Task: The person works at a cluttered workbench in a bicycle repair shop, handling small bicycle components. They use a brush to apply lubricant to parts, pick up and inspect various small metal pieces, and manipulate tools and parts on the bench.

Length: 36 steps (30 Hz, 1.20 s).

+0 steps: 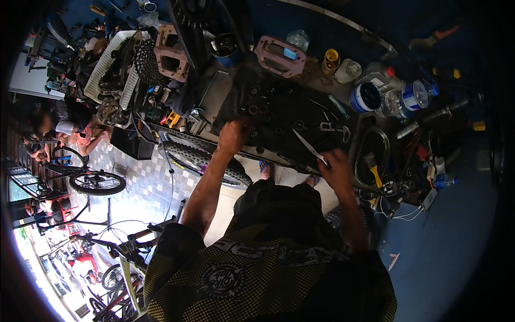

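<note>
My right hand (337,170) is closed around one end of a thin, pale, tapered blade-like tool (308,145). Its far end points up and left over a black work mat (287,104). At the mat's left near edge, the fingers of my left hand (234,137) are curled together; what they grip, if anything, is lost in shadow. Small dark rings and round parts lie about the mat, among them a brownish ring (262,109) beyond my left hand. A metal clamp-like tool (335,129) rests beyond my right hand.
Pinkish flat pedals (280,57), a blue-white tub (365,96) and bottles line the bench's back. On the left are a white basket (102,67) and a cassette (147,61). A yellow-handled brush (374,170) lies right. Below hangs a tyre (201,158); a person (72,121) sits far left.
</note>
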Motion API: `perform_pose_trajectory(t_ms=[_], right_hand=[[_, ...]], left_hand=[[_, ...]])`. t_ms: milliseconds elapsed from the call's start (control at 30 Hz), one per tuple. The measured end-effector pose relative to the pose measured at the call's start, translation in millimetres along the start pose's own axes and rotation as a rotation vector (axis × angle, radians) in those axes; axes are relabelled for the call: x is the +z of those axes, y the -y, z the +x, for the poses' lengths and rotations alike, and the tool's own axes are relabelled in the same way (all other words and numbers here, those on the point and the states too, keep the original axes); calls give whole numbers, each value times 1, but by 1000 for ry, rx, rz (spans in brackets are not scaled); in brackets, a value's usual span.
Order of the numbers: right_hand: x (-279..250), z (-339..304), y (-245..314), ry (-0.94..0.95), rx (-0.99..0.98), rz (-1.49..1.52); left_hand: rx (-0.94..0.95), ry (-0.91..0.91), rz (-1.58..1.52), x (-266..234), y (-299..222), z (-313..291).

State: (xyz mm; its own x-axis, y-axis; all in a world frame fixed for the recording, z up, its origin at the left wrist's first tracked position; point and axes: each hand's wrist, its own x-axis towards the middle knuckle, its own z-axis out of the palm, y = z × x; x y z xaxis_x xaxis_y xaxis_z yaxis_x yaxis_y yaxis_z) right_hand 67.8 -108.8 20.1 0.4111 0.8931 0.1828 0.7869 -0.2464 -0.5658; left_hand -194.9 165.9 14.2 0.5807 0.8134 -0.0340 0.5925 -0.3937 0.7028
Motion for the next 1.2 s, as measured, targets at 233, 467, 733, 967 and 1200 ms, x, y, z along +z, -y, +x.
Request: perform_pose_trajectory(t_ms=[233,467,733,967,1200], right_hand=[[0,1,0,23,-71,-27],[-1,-5,3,-82,-20,-36],[-3,-1,15,-122,-19,-6],[-1,-3,19,-145,2,11],[5,-3,22,-151,7,69]], left_hand=[[-100,-74,185,-3,8,19],[76,-212,218,-15,-7,41],[-300,140,-638,-18,-21,61],[-306,361,-1084,3,-18,34],[-309,337,-1222,11,-34,15]])
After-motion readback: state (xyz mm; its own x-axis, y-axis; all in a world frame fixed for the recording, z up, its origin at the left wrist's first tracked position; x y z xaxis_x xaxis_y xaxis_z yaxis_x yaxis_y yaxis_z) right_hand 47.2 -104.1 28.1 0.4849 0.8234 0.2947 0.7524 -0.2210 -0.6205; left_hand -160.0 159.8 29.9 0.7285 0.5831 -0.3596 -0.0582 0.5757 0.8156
